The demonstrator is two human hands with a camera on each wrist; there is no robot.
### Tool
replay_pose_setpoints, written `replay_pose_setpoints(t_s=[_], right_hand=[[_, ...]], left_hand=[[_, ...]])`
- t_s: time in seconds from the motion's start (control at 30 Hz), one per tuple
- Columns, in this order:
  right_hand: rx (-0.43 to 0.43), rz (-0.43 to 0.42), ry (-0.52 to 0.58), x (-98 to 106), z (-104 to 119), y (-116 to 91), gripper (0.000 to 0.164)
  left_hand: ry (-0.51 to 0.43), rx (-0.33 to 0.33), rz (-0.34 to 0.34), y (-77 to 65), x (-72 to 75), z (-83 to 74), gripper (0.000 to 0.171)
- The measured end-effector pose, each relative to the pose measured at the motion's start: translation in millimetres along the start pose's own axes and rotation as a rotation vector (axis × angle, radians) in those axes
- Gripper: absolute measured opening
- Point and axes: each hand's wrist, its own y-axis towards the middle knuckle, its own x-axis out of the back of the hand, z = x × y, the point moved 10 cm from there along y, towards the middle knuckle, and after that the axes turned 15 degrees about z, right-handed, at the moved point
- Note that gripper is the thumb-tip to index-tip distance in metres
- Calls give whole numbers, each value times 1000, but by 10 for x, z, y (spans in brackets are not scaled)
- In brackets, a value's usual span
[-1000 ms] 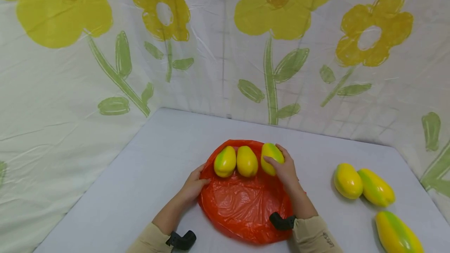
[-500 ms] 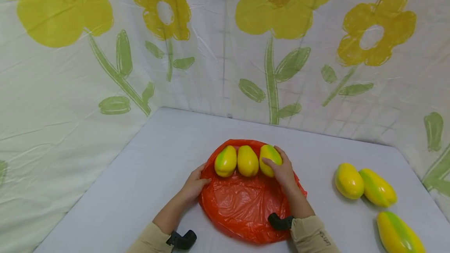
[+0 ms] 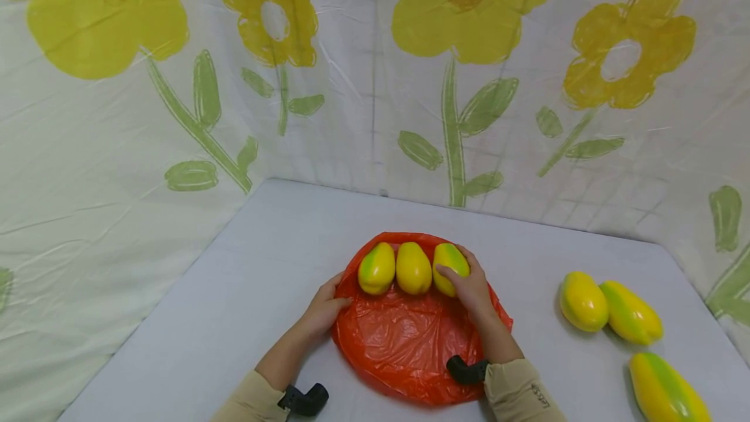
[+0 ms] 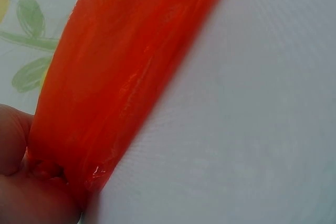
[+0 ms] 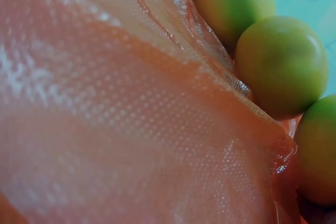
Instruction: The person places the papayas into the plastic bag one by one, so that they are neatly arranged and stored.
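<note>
The left hand (image 3: 325, 307) pinches the left edge of a red plastic bag (image 3: 404, 344), which is spread wide on the pale table (image 3: 263, 266); the left wrist view shows thumb and finger closed on the film. The right hand (image 3: 473, 284) grips the rightmost papaya-shaped fruit (image 3: 448, 264), yellow with a green streak, inside the bag's rim at the far right. Just beside it sit the middle fruit (image 3: 413, 269) and the leftmost fruit (image 3: 376, 269), making a row along the bag's far side. Well to the right on the table, a rounder-looking fruit (image 3: 584, 301) lies against an elongated fruit (image 3: 633, 313), with a nearer fruit (image 3: 669, 388) apart from them. Behind hangs a flower-patterned sheet (image 3: 346, 129).
</note>
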Motion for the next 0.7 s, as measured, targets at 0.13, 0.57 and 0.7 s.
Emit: replay_pose_setpoints(t_s=[0.13,0.57,0.7], right_hand=[[3,1,4,-5,-11,9,75],[8,7,-17,-29,-49,37,78],[8,9,-20,-35,-48,41,79]], left_hand=[[4,2,1,-1,2,2,56],[9,12,-5,5,6,19,56],[7,12,-6,-2,5,18,55]])
